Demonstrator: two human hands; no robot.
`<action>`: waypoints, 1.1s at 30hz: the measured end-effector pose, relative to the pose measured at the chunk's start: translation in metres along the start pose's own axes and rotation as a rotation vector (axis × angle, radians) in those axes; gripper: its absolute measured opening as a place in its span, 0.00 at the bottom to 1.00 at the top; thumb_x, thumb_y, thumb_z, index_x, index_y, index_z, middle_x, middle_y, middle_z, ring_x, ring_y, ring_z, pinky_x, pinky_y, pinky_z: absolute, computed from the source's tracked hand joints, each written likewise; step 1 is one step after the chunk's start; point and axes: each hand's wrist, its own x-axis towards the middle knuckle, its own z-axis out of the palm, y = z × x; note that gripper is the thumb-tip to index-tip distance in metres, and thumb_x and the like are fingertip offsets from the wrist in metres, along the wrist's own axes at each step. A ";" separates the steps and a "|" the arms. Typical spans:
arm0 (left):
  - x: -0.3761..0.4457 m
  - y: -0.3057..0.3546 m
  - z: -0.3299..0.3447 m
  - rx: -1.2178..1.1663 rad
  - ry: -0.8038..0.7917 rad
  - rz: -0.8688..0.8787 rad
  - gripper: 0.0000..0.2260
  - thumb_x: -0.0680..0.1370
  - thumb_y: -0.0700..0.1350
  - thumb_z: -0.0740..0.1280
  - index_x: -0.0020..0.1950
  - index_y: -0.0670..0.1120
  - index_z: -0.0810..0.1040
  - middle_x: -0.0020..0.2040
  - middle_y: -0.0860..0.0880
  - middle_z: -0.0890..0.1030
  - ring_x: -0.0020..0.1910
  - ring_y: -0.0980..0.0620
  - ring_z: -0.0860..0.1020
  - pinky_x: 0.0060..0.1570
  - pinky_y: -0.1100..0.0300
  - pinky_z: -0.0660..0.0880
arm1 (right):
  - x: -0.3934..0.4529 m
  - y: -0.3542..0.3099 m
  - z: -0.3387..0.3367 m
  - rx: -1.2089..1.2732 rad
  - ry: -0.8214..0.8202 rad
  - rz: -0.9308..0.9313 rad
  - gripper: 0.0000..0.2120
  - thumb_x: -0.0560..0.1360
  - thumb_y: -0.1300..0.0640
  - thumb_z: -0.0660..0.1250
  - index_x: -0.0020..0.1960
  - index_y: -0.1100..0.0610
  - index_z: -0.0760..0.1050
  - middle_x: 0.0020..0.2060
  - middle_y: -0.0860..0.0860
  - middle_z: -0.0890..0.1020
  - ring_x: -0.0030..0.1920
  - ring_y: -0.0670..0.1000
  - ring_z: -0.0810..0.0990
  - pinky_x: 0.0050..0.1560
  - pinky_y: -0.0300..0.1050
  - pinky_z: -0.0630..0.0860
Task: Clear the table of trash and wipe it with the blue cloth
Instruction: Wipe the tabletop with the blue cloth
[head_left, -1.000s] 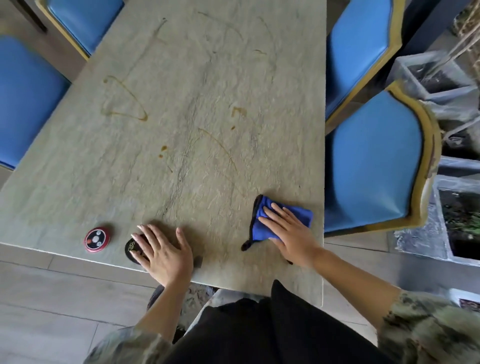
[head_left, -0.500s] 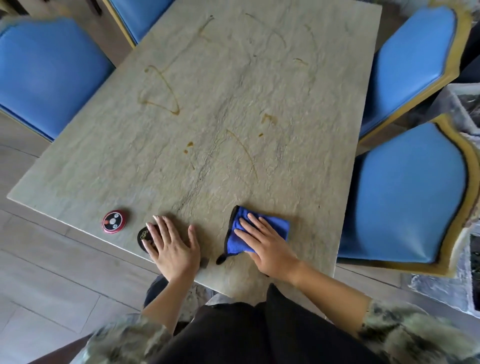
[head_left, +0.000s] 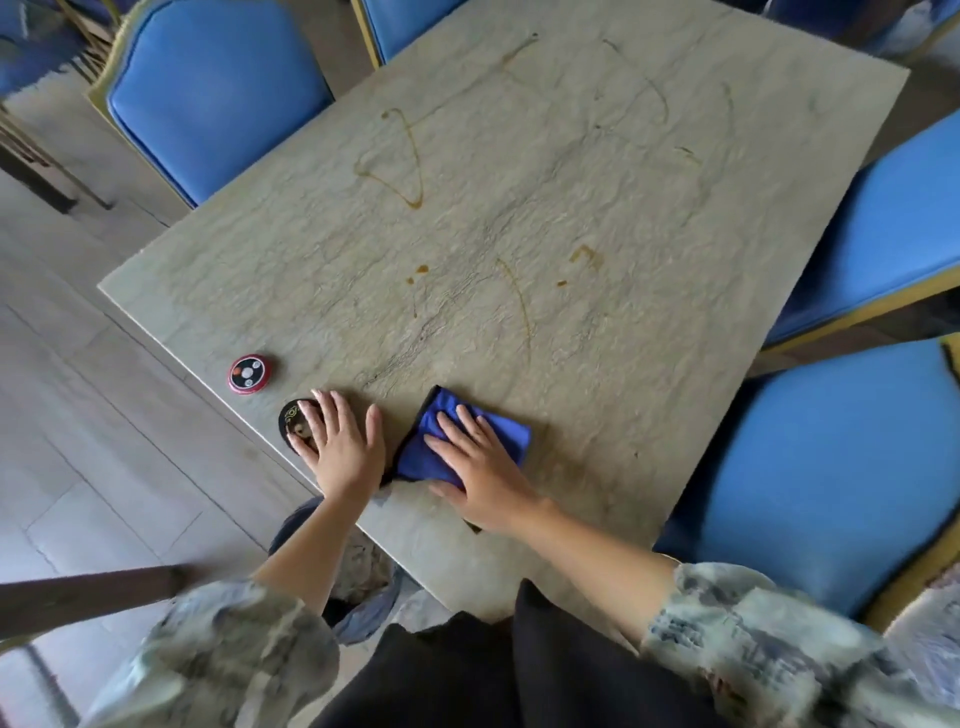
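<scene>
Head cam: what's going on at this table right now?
A person is wiping the table. The right hand presses the blue cloth flat near the table's near edge, fingers straight. The left hand rests flat beside it, partly over a black disc; a red call button sits just past that. Brown stains farther out are not yet wiped.

Single head-worn wide-angle view, looking forward and steeply down from above the near table (head_left: 597, 364) edge (tilted, far end toward 1 o'clock), close over both forearms, blue chairs (head_left: 208, 93) at frame edges
</scene>
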 end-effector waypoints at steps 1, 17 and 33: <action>-0.007 0.012 -0.001 -0.104 0.021 -0.049 0.30 0.81 0.59 0.50 0.78 0.44 0.50 0.79 0.47 0.46 0.77 0.49 0.41 0.73 0.40 0.38 | -0.007 0.003 -0.009 0.128 -0.018 0.015 0.26 0.79 0.47 0.59 0.72 0.58 0.65 0.73 0.56 0.64 0.76 0.55 0.54 0.75 0.46 0.47; -0.139 0.148 0.084 0.146 0.109 0.052 0.32 0.75 0.70 0.50 0.75 0.56 0.61 0.78 0.47 0.56 0.77 0.41 0.47 0.69 0.34 0.46 | -0.065 0.181 -0.129 -0.009 0.263 0.291 0.18 0.78 0.59 0.62 0.67 0.62 0.71 0.69 0.59 0.70 0.74 0.59 0.59 0.72 0.57 0.59; -0.054 0.110 0.065 0.091 0.286 -0.037 0.22 0.80 0.58 0.54 0.73 0.56 0.65 0.77 0.44 0.60 0.76 0.37 0.51 0.74 0.43 0.50 | 0.014 0.216 -0.121 -0.259 0.185 0.217 0.26 0.78 0.47 0.51 0.67 0.62 0.71 0.67 0.59 0.73 0.71 0.60 0.66 0.72 0.61 0.53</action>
